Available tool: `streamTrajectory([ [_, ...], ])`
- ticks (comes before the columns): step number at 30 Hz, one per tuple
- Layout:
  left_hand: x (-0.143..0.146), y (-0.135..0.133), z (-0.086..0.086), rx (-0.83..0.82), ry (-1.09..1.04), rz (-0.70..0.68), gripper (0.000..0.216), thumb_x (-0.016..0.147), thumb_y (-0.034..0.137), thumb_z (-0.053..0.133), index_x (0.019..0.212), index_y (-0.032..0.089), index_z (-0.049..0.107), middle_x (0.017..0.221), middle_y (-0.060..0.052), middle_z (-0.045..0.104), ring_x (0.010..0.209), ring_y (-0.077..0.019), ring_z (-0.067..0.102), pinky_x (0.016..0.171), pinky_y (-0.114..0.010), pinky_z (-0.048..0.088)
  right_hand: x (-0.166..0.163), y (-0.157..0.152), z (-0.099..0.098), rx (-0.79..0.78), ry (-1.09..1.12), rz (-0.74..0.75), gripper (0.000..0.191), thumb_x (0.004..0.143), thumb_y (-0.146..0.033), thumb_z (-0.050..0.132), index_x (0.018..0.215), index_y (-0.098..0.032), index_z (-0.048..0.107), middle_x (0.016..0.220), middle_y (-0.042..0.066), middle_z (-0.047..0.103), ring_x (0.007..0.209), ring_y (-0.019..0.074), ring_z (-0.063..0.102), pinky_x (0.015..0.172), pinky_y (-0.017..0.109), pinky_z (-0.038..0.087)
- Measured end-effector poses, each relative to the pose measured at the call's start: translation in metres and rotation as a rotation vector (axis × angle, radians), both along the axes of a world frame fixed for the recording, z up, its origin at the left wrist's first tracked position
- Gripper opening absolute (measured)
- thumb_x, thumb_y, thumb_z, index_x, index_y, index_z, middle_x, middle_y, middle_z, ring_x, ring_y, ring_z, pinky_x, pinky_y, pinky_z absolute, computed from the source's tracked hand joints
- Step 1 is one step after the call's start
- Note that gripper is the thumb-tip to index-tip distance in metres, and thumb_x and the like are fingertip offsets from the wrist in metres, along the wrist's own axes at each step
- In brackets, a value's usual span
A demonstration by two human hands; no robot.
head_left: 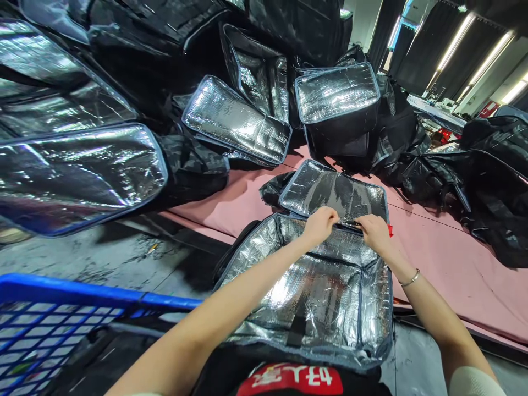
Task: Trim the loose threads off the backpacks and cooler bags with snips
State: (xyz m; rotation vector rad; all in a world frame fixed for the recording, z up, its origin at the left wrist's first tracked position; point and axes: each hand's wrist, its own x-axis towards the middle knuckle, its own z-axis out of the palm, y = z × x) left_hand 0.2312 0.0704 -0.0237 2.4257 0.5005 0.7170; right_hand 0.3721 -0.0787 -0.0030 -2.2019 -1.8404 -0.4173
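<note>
An open insulated bag [313, 297] with silver foil lining and black outside lies in front of me, its lid [334, 192] folded back onto a pink table. My left hand [319, 224] is closed in a pinch on the bag's back rim where the lid joins. My right hand [374, 231] is closed on the same rim a little to the right, beside a small red tag [390, 230]. A thin bracelet [410, 279] sits on my right wrist. A black strap [296, 330] lies on the bag's foil floor.
Many more black bags with foil lids are piled at the back and left [235, 118], and one stands upright [338, 104]. More black bags lie on the right [490, 176]. A blue plastic crate [61, 319] is at lower left. The pink table [454, 275] runs to the right.
</note>
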Motion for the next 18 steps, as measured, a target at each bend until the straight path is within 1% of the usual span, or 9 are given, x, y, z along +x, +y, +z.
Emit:
streamTrajectory([
  [2,-0.009,0.016,0.011,-0.082,-0.008,0.001,0.016,0.083,0.022,0.041,0.073,0.017,0.053,0.077,-0.003,0.061,0.076,-0.0152,0.057,0.069,-0.028,0.045,-0.001,0.004,0.0,0.05,0.18,-0.059,0.019,0.087,-0.022,0.046,0.101,-0.018,0.057,0.091,0.006,0.063,0.085,0.0179,0.055,0.07,0.028,0.036],
  [4,-0.023,0.033,0.021,-0.205,-0.01,-0.053,0.02,0.083,0.03,0.041,0.072,0.017,0.052,0.066,-0.001,0.059,0.065,-0.0138,0.057,0.06,-0.026,0.045,-0.004,0.012,0.001,0.069,0.348,-0.1,0.025,0.083,-0.026,0.051,0.107,-0.019,0.053,0.096,0.005,0.063,0.086,0.0172,0.057,0.072,0.028,0.04],
  [7,-0.046,0.051,0.033,-0.603,-0.08,-0.269,0.044,0.083,0.051,0.034,0.058,0.017,0.049,0.054,-0.001,0.053,0.053,-0.0131,0.052,0.054,-0.026,0.044,-0.013,0.031,0.001,-0.002,0.445,-0.102,0.034,0.076,-0.032,0.06,0.108,-0.022,0.054,0.105,0.004,0.061,0.09,0.0172,0.057,0.076,0.028,0.041],
  [9,-0.057,0.056,0.037,-0.854,-0.14,-0.369,0.06,0.082,0.062,0.023,0.049,0.018,0.046,0.052,-0.003,0.051,0.052,-0.0134,0.051,0.056,-0.028,0.043,-0.019,0.045,0.0,-0.101,0.445,-0.109,0.026,0.075,-0.031,0.062,0.099,-0.023,0.059,0.102,0.003,0.062,0.09,0.0179,0.056,0.076,0.028,0.04],
  [10,-0.06,0.057,0.037,-0.909,-0.153,-0.349,0.065,0.081,0.065,0.018,0.048,0.018,0.047,0.051,-0.004,0.051,0.052,-0.0136,0.05,0.056,-0.028,0.043,-0.021,0.051,-0.001,-0.147,0.446,-0.119,0.019,0.075,-0.03,0.061,0.094,-0.024,0.061,0.098,0.002,0.063,0.089,0.0181,0.056,0.075,0.027,0.04],
  [11,-0.061,0.058,0.035,-0.918,-0.157,-0.289,0.066,0.08,0.067,0.017,0.05,0.017,0.049,0.052,-0.004,0.052,0.053,-0.0139,0.051,0.057,-0.029,0.043,-0.022,0.057,-0.002,-0.18,0.451,-0.13,0.014,0.076,-0.028,0.06,0.089,-0.024,0.063,0.094,0.002,0.064,0.087,0.0182,0.056,0.073,0.027,0.039],
  [13,-0.06,0.058,0.03,-0.798,-0.145,-0.113,0.062,0.08,0.065,0.025,0.057,0.016,0.056,0.059,-0.005,0.057,0.058,-0.015,0.053,0.059,-0.028,0.043,-0.022,0.065,-0.004,-0.208,0.469,-0.151,0.009,0.076,-0.024,0.057,0.082,-0.023,0.064,0.087,0.002,0.065,0.082,0.0178,0.057,0.069,0.026,0.038],
  [15,-0.057,0.06,0.022,-0.516,-0.119,0.021,0.05,0.081,0.057,0.036,0.067,0.016,0.061,0.069,-0.005,0.062,0.068,-0.0168,0.056,0.064,-0.029,0.042,-0.018,0.07,-0.002,-0.218,0.494,-0.171,0.009,0.076,-0.023,0.056,0.077,-0.02,0.065,0.08,0.002,0.065,0.076,0.0169,0.057,0.066,0.025,0.037],
  [18,-0.056,0.065,0.013,-0.037,-0.048,0.032,0.029,0.082,0.041,0.047,0.076,0.019,0.065,0.083,-0.003,0.065,0.081,-0.0181,0.055,0.076,-0.03,0.04,-0.013,0.074,0.005,-0.244,0.543,-0.184,0.011,0.074,-0.024,0.057,0.07,-0.017,0.064,0.07,0.002,0.063,0.068,0.0149,0.055,0.061,0.023,0.035],
])
